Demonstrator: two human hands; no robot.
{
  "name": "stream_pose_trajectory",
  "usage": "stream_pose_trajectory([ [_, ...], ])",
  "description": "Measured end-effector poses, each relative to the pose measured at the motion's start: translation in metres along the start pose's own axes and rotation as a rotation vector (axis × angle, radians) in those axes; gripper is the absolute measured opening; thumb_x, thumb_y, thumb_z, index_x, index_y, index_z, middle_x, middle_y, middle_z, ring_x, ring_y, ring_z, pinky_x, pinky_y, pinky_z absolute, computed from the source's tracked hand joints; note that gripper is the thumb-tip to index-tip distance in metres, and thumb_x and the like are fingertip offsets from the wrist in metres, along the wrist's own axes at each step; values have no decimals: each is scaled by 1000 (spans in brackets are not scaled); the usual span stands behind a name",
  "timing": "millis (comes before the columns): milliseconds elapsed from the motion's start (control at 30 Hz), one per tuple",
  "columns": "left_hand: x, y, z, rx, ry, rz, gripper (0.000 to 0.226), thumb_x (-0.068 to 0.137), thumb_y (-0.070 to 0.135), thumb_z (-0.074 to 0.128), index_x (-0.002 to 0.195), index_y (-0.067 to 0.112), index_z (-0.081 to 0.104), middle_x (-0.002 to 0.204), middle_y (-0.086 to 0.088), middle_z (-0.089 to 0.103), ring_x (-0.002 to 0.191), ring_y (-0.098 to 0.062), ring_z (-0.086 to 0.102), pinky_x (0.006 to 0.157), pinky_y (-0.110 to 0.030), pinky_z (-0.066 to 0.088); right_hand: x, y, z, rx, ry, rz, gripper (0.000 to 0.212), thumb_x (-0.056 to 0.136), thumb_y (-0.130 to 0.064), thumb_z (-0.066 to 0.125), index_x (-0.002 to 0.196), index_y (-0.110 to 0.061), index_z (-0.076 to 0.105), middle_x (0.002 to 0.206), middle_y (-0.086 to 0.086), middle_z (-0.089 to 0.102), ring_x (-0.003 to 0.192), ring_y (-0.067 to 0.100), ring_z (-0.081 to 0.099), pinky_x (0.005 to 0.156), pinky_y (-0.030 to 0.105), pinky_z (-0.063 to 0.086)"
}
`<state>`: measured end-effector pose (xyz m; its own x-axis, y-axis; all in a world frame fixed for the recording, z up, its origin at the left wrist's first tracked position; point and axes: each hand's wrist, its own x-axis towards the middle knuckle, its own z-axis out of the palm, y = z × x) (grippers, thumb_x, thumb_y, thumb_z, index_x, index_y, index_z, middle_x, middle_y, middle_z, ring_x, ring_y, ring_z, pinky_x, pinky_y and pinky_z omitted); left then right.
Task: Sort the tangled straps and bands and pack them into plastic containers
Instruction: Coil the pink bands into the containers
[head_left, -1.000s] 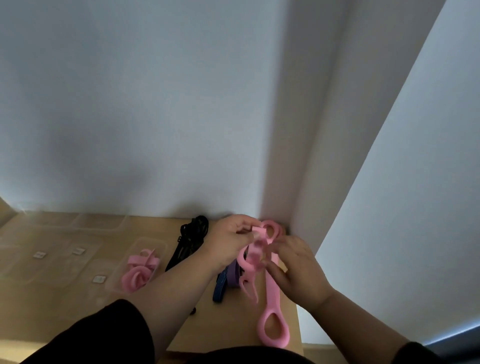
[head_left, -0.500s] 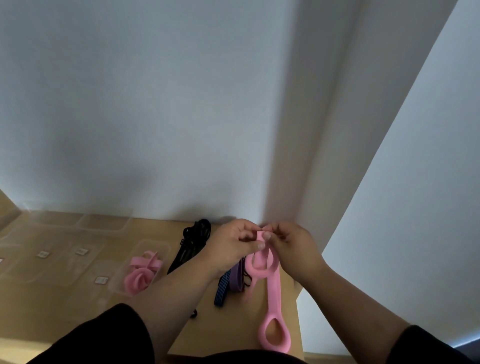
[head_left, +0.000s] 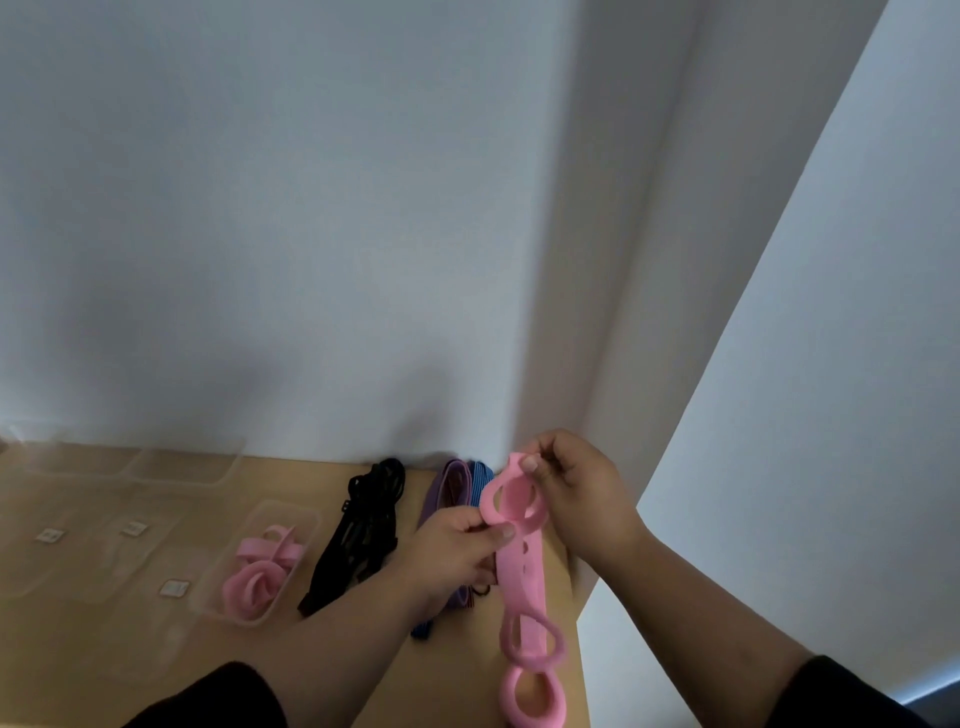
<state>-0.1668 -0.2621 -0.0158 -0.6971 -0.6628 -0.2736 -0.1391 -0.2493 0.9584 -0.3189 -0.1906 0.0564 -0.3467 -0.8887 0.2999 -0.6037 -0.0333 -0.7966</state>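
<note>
Pink band (head_left: 521, 566) hangs over table (head_left: 130, 639) near right edge, lower loops dangling nearest me. My left hand (head_left: 451, 551) pinches its upper loop; right hand (head_left: 576, 480) pinches top end, I judge to keep it taut for untwisting. Beyond: purple and blue bands (head_left: 457, 486), black straps (head_left: 363, 535) unsorted. Clear container (head_left: 306, 519) left already holds coiled pink bands (head_left: 257, 574), likely destination.

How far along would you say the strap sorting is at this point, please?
Done: pink bands lie in one container. In hand: the left hand and right hand both pinch a pink strap. Left: the black straps and the purple and blue bands lie loose on the table.
</note>
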Motion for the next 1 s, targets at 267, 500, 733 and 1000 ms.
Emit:
stream_pose_trajectory([
  [267,4,1,4,-200,20,-176,45,93,31,70,109,-11,67,97,-27,70,85,-38,67,66,-37,56,-6,23,7,-188,-107,-215,6,95,-18,60,94,-19,66,91,-17,59,89,-5,54,73,4,38],
  [500,13,5,-9,-449,31,-234,49,96,34,40,116,2,71,98,-19,72,86,-32,67,92,-46,47,-22,46,16,-299,-207,-425,11,89,-26,55,99,-29,58,96,-6,67,84,8,56,71,16,42],
  [733,14,-1,-6,-431,43,-146,27,97,0,53,120,-1,67,100,-23,70,78,-29,70,65,-35,58,-26,63,21,-369,-247,-559,19,91,-26,59,101,-17,71,100,-3,72,93,12,62,79,25,53],
  [1000,20,2,-11,-438,178,-177,30,88,-15,54,108,-3,71,94,-25,71,74,-31,70,62,-34,60,-41,67,16,-425,-316,-675,55,86,-60,69,127,-26,63,145,-5,51,139,18,44,108,39,40],
])
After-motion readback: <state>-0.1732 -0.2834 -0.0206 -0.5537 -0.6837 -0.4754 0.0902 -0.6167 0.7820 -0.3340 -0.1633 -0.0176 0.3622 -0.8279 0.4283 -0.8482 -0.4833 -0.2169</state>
